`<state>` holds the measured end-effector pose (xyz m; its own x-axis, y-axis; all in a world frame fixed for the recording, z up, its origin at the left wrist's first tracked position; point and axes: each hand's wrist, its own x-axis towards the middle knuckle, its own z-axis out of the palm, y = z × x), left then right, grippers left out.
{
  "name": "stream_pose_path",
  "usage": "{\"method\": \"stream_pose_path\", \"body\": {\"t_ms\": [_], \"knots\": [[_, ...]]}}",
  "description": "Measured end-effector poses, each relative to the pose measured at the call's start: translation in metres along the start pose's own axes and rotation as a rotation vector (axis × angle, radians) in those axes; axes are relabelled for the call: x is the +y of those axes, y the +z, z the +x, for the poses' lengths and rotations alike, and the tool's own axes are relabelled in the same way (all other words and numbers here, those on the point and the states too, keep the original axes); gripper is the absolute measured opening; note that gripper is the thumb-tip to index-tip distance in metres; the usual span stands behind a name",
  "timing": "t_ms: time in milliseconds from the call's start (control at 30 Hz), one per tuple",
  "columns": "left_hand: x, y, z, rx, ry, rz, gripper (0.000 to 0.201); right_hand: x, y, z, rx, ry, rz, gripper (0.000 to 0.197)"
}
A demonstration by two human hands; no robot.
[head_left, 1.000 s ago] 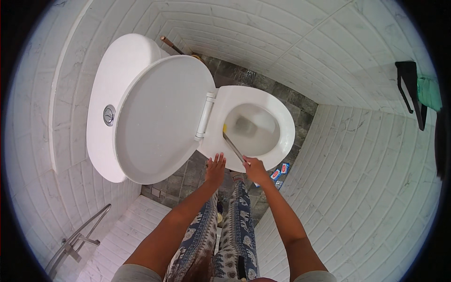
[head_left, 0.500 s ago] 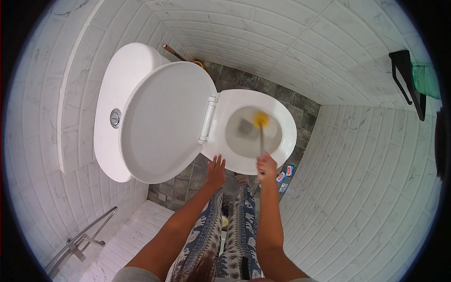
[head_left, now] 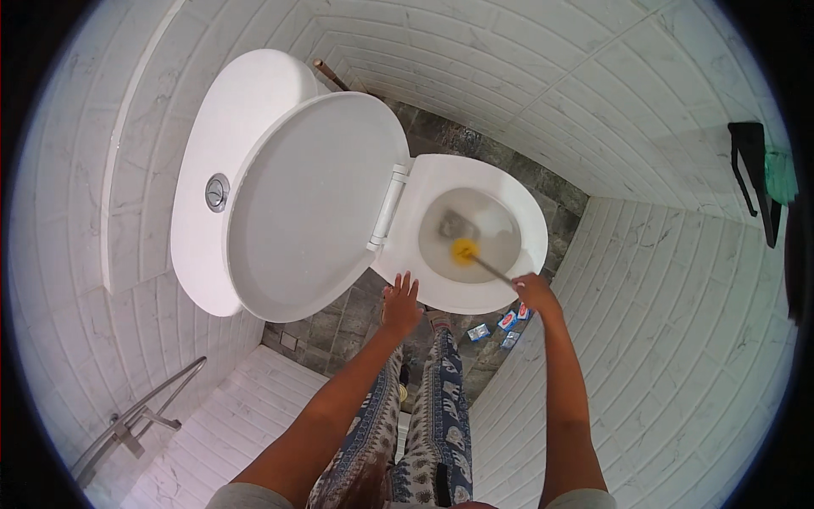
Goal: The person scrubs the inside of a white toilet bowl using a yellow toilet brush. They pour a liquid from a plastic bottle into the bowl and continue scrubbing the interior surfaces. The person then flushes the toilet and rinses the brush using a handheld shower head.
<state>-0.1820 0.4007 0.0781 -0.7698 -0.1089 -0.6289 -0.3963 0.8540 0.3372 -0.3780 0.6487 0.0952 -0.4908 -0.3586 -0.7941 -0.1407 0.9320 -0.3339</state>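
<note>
Right hand (head_left: 534, 293), right of centre: fingers closed around handle of 1 yellow-headed brush (head_left: 464, 251). Brush head, blurred, inside toilet bowl (head_left: 471, 299), just right of frame centre. Left hand (head_left: 401, 307), lower centre: fingers extended, nothing visibly held, at bowl's lower-left edge; contact cannot be told. Packets (head_left: 507, 321) lie lower right of centre.

Right hand (head_left: 534, 293) moved rightward, brush handle (head_left: 493, 269) newly slanting right, yellow head (head_left: 464, 251) nearer.

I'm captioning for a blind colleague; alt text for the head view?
The right hand holds a yellow-headed brush in a white toilet bowl, lid raised; the left hand is at the bowl's near edge. Packets lie on the floor.
</note>
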Motion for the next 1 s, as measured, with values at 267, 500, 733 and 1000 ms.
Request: {"method": "stream_pose_path", "body": {"t_ms": [267, 500, 733, 1000], "knots": [[0.011, 0.000, -0.004, -0.066, 0.019, 0.032, 0.070, -0.116, 0.102, 0.098, 0.280, 0.070, 0.140, 0.019], [0.012, 0.004, 0.001, -0.098, -0.004, -0.002, 0.070, -0.072, 0.025, -0.025, -0.121, -0.094, -0.221, 0.024], [0.011, 0.003, 0.007, -0.069, 0.040, 0.035, 0.069, -0.065, -0.044, -0.041, 0.194, 0.147, -0.513, 0.025], [0.012, -0.013, 0.001, -0.087, 0.067, 0.058, 0.068, -0.086, 0.021, -0.021, 0.165, -0.292, 0.199, 0.021]]}}
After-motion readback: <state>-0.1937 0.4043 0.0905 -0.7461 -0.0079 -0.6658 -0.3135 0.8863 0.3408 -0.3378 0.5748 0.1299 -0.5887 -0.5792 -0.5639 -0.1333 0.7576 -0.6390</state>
